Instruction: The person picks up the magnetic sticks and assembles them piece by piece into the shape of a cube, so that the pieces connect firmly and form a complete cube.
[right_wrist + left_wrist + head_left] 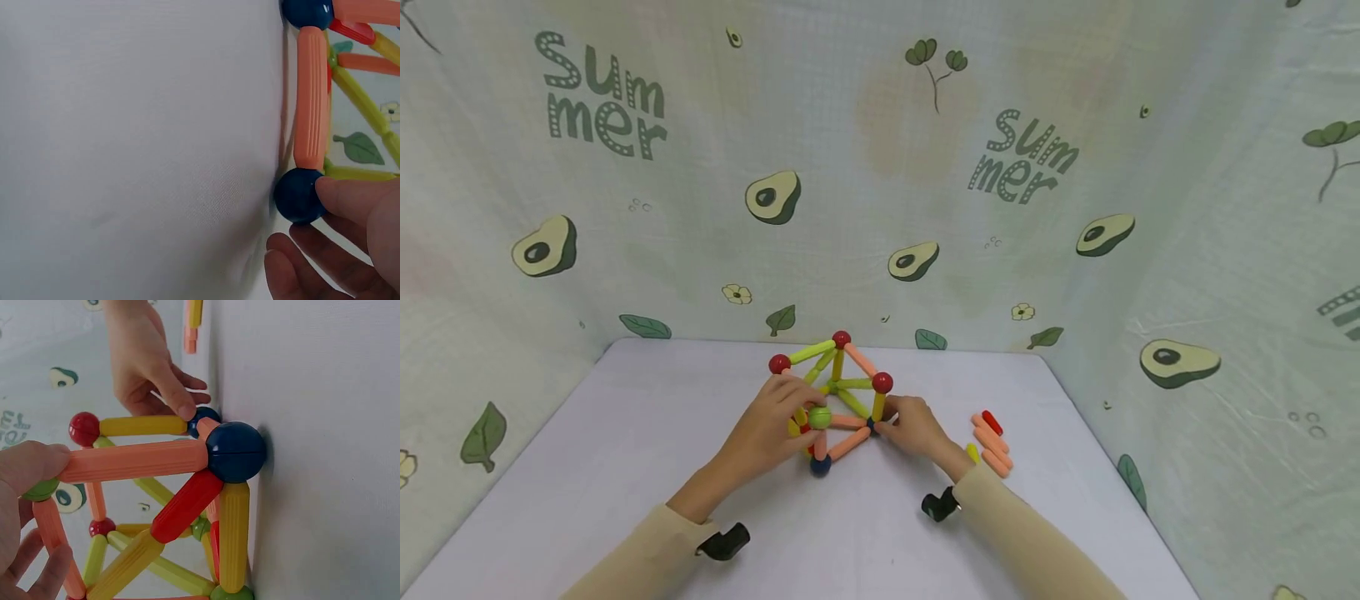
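Observation:
A frame of magnetic sticks and balls stands on the white table, with red balls such as the near right one at its upper corners. My left hand grips the green ball at the upper front corner. From that ball an orange stick runs down to the front dark blue ball. My right hand pinches another dark blue ball at the lower right corner, thumb on one side and fingers on the other. An orange stick links the two blue balls. My left hand hides part of the frame's left side.
Right of my right hand lie several loose orange sticks, a red stick and a yellow-green stick, partly behind the wrist. A printed cloth hangs behind the white table.

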`<state>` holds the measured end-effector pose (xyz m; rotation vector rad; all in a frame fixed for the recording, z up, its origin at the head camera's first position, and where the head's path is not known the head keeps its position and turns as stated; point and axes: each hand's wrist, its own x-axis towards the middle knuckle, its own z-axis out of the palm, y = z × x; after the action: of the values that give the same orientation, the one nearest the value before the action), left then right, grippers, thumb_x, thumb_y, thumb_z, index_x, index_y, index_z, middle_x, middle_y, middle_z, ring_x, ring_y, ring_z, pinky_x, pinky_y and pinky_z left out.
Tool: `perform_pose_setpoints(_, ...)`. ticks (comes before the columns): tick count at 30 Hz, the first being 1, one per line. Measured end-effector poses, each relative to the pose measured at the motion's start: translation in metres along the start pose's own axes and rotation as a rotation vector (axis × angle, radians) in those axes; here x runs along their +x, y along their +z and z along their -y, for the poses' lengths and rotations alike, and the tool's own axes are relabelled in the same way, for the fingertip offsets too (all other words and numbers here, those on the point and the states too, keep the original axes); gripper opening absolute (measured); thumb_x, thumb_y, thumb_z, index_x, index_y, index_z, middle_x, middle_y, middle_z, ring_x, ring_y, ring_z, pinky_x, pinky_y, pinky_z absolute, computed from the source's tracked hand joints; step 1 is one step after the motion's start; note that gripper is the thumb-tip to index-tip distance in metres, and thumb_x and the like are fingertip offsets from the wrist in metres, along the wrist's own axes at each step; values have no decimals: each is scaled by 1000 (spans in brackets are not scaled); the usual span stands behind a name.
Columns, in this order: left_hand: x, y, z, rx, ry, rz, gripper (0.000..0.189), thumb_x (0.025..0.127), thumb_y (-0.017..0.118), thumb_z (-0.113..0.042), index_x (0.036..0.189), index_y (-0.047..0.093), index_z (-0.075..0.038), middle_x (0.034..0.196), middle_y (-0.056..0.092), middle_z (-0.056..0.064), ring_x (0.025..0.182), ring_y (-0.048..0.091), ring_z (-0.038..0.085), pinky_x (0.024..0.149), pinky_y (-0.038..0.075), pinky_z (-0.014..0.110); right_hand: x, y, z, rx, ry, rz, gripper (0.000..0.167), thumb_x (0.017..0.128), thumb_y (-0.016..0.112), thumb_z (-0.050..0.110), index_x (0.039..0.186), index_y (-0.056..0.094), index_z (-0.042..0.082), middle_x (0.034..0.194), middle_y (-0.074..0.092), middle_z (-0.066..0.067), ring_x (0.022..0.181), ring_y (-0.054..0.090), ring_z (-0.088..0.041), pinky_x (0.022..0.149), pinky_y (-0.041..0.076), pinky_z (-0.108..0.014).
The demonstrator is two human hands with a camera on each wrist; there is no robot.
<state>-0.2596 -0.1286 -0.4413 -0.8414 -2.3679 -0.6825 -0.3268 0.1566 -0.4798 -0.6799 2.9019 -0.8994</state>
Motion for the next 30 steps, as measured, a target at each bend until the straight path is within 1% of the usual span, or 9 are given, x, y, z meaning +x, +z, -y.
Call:
perform_pose_setpoints(3, -3, -3, 2, 18, 6, -14, 49, 76, 98, -16, 117, 71, -20, 112, 70, -6, 119, 53, 19, 92, 60, 40, -6, 1, 2, -3, 5, 8, 18, 97, 79, 18, 111, 75, 7, 100, 76, -5, 84, 70, -15, 76, 61, -32)
perform_pose_setpoints(8, -7, -5, 8, -11, -5, -37, 49, 75, 96, -9, 117, 72, -21, 111, 73, -9, 119, 54, 19, 90, 59, 41, -17, -1, 4, -21, -9, 19, 18, 96, 79, 18, 111, 76, 8, 99, 76, -4, 83, 68, -14, 75, 59, -30)
perform_pose_setpoints(10, -9, -4, 11, -22, -8, -36, 50, 76, 96, -8, 117, 72, -21, 112, 73, -11, 117, 54, 18, 89, 58, 40, -24, -6, 1, -26, -11, 22, 19, 97, 79, 17, 113, 77, 8, 99, 76, -3, 83, 68, -13, 75, 59, -30)
perform_pose_setpoints(13, -10, -3, 11, -33, -1, -31, 51, 76, 96, -9, 119, 72, -21, 112, 72, -12, 114, 53, 15, 86, 58, 38, -38, -22, -6, -28, 22, 10, 21, 97, 78, 15, 116, 77, 8, 100, 76, -2, 84, 67, -13, 76, 59, -31)
perform_pose_setpoints(15, -10, -3, 11, -38, 11, -35, 52, 76, 97, -9, 120, 73, -21, 112, 72, -12, 112, 53, 15, 85, 58, 36, -47, -38, -14, -42, 55, -13, 21, 96, 79, 14, 116, 78, 7, 100, 75, 0, 84, 65, -13, 77, 58, -33)
perform_pose_setpoints(19, -9, -3, 11, -40, 27, -46, 53, 75, 98, -8, 121, 73, -20, 114, 72, -10, 109, 55, 13, 83, 57, 33, -68, -70, -34, -125, 124, -61, 16, 95, 80, 10, 110, 78, 7, 93, 71, 1, 81, 61, -14, 76, 56, -34)
perform_pose_setpoints(23, -8, -3, 12, -49, 26, -46, 55, 74, 98, -8, 121, 72, -19, 116, 72, -8, 107, 56, 13, 84, 57, 33, -88, -95, -57, -228, 137, -77, 11, 93, 81, 7, 102, 77, 4, 84, 65, 0, 76, 56, -15, 68, 52, -31)
perform_pose_setpoints(28, -8, -3, 12, -53, 21, -45, 55, 74, 98, -7, 121, 71, -20, 117, 70, -9, 104, 56, 12, 84, 57, 32, -107, -106, -83, -301, 104, -61, 10, 91, 82, 4, 98, 74, 3, 80, 63, -3, 72, 53, -16, 61, 48, -27)
perform_pose_setpoints(30, -8, -2, 12, -53, 24, -45, 55, 75, 98, -6, 120, 71, -19, 117, 70, -8, 103, 57, 11, 83, 58, 32, -112, -106, -91, -290, 111, -50, 11, 90, 81, 1, 98, 74, 4, 81, 64, -3, 72, 54, -15, 60, 48, -26)
